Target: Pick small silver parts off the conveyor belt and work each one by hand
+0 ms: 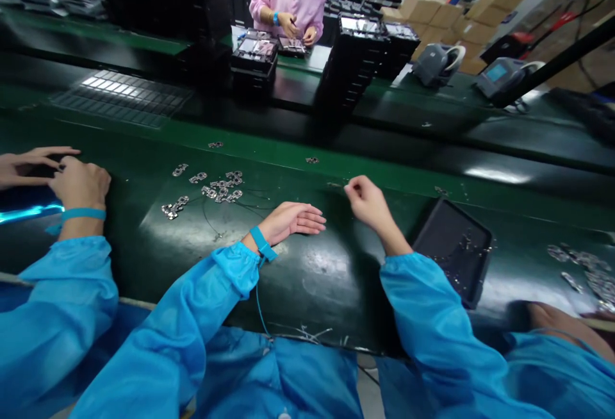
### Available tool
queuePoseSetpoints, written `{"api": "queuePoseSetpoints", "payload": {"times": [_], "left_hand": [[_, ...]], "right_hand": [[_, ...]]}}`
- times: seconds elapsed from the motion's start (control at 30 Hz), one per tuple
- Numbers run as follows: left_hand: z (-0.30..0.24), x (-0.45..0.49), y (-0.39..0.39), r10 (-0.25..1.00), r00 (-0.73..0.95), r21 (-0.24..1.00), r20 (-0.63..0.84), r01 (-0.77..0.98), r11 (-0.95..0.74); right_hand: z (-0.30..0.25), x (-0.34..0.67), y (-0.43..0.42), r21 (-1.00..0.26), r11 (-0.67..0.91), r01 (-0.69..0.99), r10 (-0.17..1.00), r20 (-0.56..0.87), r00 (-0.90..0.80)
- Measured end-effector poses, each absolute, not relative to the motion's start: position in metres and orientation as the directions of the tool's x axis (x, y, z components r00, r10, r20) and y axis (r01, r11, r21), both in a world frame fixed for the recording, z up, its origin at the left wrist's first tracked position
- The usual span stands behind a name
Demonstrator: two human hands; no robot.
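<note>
Left of rimmed tray (441, 223), left hand (292, 221) is flattened, empty; right hand (367, 201) is curled, contents indeterminable. Glossy worktop (331, 271) is exposed between.

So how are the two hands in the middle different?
The left hand is stretched out; the right hand is curled in. The left hand wears a blue wristband; the right hand shows none. Both come out of blue sleeves.

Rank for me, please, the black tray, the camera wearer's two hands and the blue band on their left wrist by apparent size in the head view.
1. Black tray, largest
2. Left hand and right hand, too alike to rank
3. Blue band, smallest
</note>
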State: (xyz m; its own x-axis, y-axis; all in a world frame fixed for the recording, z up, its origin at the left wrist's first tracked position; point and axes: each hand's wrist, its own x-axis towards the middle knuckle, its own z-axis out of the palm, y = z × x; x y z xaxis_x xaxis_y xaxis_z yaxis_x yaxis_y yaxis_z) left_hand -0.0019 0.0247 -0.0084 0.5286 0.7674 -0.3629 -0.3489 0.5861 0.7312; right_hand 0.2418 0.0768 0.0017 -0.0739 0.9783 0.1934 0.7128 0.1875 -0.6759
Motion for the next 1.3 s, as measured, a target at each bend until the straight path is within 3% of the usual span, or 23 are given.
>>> {"api": "queuePoseSetpoints", "payload": {"times": [0.17,0.47,0.87,1.07,1.3], "left_hand": [[-0.009,-0.003,0.026,0.721,0.588,0.675,-0.367,-0.364,0.641],[-0.007,-0.001,0.021,0.758,0.545,0.776,-0.359,-0.277,0.567],[-0.011,0.005,0.018,0.816,0.515,0.904,-0.262,-0.165,0.394],[-0.008,0.008,0.015,0.808,0.496,0.882,-0.317,-0.160,0.444],[-0.011,0.012,0.013,0.823,0.450,0.883,-0.348,-0.139,0.449]], "right_hand": [[-0.002,0.211,0.020,-0.752,0.322,0.575,0.943,0.201,-0.265],[-0.002,0.226,-0.007,-0.703,0.556,0.443,0.805,0.321,-0.499],[-0.002,0.224,-0.015,-0.607,0.518,0.603,0.852,0.302,-0.428],[-0.006,0.224,-0.013,-0.605,0.496,0.623,0.868,0.368,-0.333],[-0.008,0.223,-0.013,-0.575,0.496,0.650,0.868,0.353,-0.349]]}}
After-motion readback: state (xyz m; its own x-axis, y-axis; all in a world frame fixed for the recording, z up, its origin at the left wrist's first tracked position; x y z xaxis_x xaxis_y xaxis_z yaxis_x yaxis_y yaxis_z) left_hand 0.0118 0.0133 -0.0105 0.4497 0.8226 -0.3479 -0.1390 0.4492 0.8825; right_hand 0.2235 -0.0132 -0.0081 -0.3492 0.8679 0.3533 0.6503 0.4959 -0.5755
